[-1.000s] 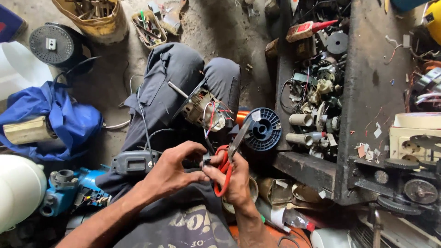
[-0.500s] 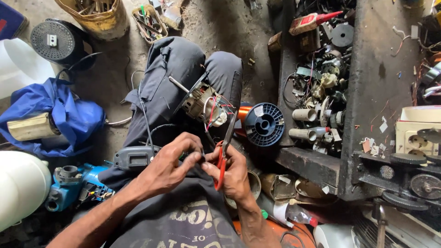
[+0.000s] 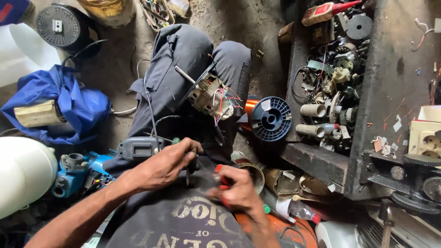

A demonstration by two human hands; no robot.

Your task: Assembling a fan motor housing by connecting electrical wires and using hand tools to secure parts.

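Seated on floor, small motor [image 3: 207, 95] with coloured leads resting on knee. Left hand [image 3: 161, 166] pinches a thin wire end, fingers closed. Right hand [image 3: 234, 190] wraps red-handled cutters [image 3: 221, 177], blurred; likely trimming. Best kept taut, cut close to fingertips.

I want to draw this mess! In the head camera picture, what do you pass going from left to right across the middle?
Blue bag → small motor with coloured wires on the person's lap → blue spool → grey tubes in the parts tray → pale socket box.
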